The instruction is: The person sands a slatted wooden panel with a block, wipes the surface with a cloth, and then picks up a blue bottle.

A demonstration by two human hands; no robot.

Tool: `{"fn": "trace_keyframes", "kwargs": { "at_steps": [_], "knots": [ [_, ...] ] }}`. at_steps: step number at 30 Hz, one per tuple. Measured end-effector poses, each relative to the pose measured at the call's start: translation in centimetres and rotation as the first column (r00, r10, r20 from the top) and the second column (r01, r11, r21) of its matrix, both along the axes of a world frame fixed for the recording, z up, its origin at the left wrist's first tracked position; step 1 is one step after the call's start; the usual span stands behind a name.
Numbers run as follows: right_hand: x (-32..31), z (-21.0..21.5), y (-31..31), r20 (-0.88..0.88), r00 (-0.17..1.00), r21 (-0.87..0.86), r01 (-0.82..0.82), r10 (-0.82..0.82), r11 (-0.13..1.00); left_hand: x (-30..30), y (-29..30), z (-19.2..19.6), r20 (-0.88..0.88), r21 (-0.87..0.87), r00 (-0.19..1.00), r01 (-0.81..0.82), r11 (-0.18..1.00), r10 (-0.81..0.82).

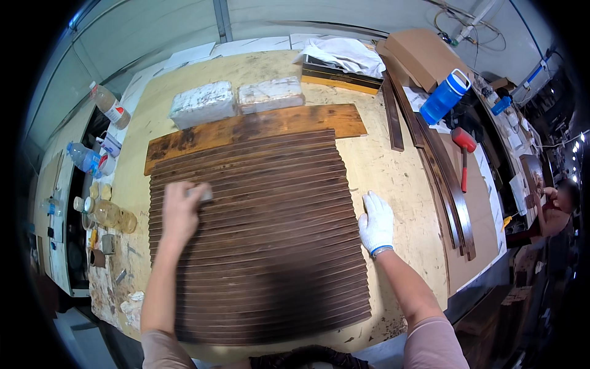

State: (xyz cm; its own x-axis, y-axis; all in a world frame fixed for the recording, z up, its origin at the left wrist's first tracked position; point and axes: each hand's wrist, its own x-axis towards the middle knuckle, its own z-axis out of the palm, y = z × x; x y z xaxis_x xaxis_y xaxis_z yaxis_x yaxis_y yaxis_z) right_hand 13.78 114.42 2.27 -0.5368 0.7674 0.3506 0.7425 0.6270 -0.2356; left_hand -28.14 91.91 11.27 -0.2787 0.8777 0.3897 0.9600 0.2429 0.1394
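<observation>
A ridged dark brown wooden panel (264, 215), made of many narrow parallel slats, lies flat in front of me. Over its left part, my bare left hand (183, 206) is closed on a small pale block (207, 195), mostly hidden by the fingers; its exact kind does not show. My right hand (376, 226), in a white knitted glove, lies flat with fingers stretched out against the panel's right edge, holding nothing. Just behind the panel lies a brown stained board (258, 130).
Two plastic-wrapped blocks (203, 103) stand at the back beside a cloth-topped box (341, 64). Bottles, including one of yellowish liquid (114, 216), line the left edge. To the right are a blue jug (445, 97), a red mallet (463, 147), wood strips (447, 184) and another person (547, 212).
</observation>
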Motion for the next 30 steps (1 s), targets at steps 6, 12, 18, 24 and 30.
{"fn": "trace_keyframes", "kwargs": {
  "at_steps": [6, 12, 18, 24, 30],
  "knots": [
    [-0.3, 0.0, 0.1, -0.005, 1.0, 0.012, -0.014, 0.014, 1.0, 10.0, 12.7, -4.1, 0.158, 0.087, 0.944, 0.279, 0.956, -0.29],
    [-0.4, 0.1, 0.0, -0.045, 0.999, -0.035, -0.011, 0.01, 0.999, 17.3, 22.4, -5.9, 0.22, 0.126, 0.9, 0.358, 0.925, -0.378],
    [0.3, -0.1, 0.2, -0.043, 0.999, -0.021, -0.004, 0.003, 1.0, 16.3, 21.7, -2.8, 0.158, -0.107, 0.923, 0.37, 0.923, -0.352],
    [-0.2, -0.4, 0.3, -0.043, 0.999, -0.035, 0.031, -0.032, 0.999, 15.9, 19.8, -2.3, 0.113, 0.176, 0.923, 0.347, 0.921, -0.369],
    [-0.3, 0.5, 0.2, -0.039, 0.999, -0.059, 0.02, -0.022, 0.998, 17.5, 22.4, -4.5, 0.053, 0.183, 0.968, 0.233, 0.955, -0.246]
  ]
}}
